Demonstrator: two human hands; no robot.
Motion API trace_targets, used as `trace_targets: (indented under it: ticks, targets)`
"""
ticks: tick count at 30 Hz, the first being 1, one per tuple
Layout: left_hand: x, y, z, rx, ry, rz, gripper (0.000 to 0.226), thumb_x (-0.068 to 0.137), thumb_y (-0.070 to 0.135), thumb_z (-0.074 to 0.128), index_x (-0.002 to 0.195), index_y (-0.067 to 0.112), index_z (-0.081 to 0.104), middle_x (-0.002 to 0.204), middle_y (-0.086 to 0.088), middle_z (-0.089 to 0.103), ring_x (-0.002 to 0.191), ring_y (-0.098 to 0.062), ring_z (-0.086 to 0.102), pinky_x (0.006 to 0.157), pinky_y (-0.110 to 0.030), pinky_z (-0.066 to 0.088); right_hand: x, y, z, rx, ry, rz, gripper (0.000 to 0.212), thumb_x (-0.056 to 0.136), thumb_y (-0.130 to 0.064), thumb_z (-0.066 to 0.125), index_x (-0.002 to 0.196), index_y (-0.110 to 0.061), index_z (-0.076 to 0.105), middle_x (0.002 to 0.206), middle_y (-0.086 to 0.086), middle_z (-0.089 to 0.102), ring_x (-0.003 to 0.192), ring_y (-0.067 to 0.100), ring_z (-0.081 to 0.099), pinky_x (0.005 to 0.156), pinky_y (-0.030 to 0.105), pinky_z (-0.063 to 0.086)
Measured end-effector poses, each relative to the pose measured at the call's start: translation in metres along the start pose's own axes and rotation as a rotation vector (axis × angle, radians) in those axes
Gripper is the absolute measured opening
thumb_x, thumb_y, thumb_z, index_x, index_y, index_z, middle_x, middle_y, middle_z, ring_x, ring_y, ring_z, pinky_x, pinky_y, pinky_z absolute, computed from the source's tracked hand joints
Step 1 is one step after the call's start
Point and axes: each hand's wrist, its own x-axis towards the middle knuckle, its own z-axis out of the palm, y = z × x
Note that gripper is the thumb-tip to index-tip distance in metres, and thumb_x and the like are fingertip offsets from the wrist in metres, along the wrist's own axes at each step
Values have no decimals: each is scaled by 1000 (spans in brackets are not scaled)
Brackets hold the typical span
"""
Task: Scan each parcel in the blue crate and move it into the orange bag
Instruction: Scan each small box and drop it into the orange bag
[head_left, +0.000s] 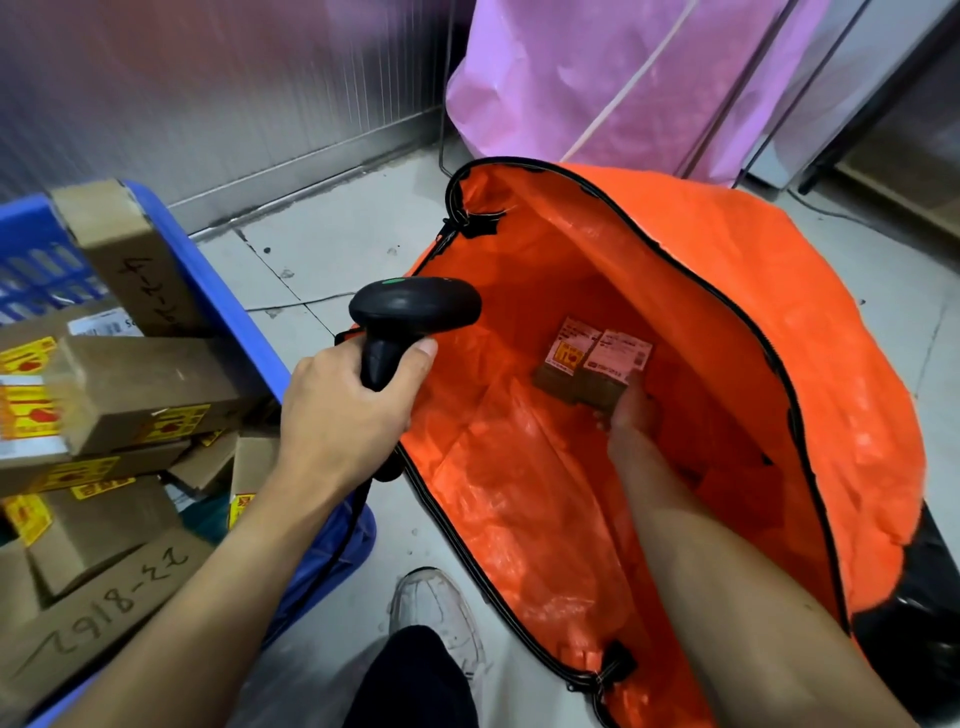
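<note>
Head view. The left hand (343, 415) grips the handle of a black handheld scanner (415, 309), fingers curled round it and thumb on its front. The scanner's head sits between the blue crate (223, 306) and the orange bag (779, 322). The crate, at left, holds a heap of brown cardboard parcels (145, 379), several bearing yellow-and-red stickers and two bearing handwritten numbers. The bag lies open on the tiled floor (332, 249), its zip edge spread wide. Deep inside it, two small labelled boxes rest side by side: a left box (563, 356) and a right box (615, 366). The right hand (631, 418) reaches into the bag and meets the near side of the right box; whether it clasps or merely touches the box cannot be told. A pink sack (571, 78) stands behind the bag.
</note>
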Motion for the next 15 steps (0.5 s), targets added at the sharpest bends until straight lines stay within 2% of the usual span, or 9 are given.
trace_targets:
  ticks: [3, 6, 8, 10, 12, 14, 15]
  targets:
    - [2, -3, 0, 18, 19, -3, 66, 84, 78, 49, 67, 15, 61, 58, -4, 67, 64, -31, 68, 71, -51, 57, -11, -8, 8, 62, -51, 20, 49, 96, -52, 59, 120, -10, 68, 101, 15, 76, 59, 21, 63, 38, 20, 41]
    - [3, -6, 0, 7, 47, -15, 68, 84, 79, 48, 66, 14, 61, 59, -6, 66, 64, -32, 67, 70, -52, 57, -20, -21, 21, 57, -137, 26, 29, 98, -46, 61, 101, -18, 69, 102, 11, 74, 70, 21, 65, 46, 25, 46]
    - [3, -6, 0, -3, 50, -14, 68, 84, 79, 48, 65, 14, 61, 58, -6, 65, 63, -33, 67, 69, -52, 57, -19, -27, 28, 0, -231, 31, 28, 101, -46, 58, 107, -20, 67, 110, 9, 70, 78, 20, 65, 56, 29, 49]
    - [3, -7, 1, 1, 52, -6, 68, 84, 79, 48, 64, 15, 60, 57, -5, 65, 63, -33, 67, 69, -51, 57, -14, -27, 36, -89, -317, 52, 43, 103, -48, 53, 132, -16, 61, 122, 7, 65, 91, 23, 62, 71, 32, 51]
    - [4, -9, 2, -1, 56, 1, 68, 84, 79, 48, 64, 15, 60, 56, -5, 64, 62, -33, 67, 69, -51, 57, -3, -22, 42, -173, -379, 26, 62, 100, -57, 54, 142, -11, 55, 126, 6, 59, 95, 20, 59, 80, 30, 48]
    - [5, -11, 3, -17, 60, 0, 68, 84, 78, 49, 64, 15, 60, 56, -6, 64, 61, -34, 67, 67, -51, 57, 0, -13, 39, -261, -392, -89, 101, 72, -85, 61, 138, -8, 59, 131, 9, 66, 90, 16, 65, 78, 24, 52]
    - [6, -12, 3, -22, 62, 1, 68, 85, 78, 49, 64, 14, 60, 56, -6, 64, 61, -34, 67, 67, -51, 58, -12, -10, 35, -241, -409, -117, 111, 60, -92, 61, 135, -10, 62, 133, 10, 68, 97, 18, 69, 84, 27, 56]
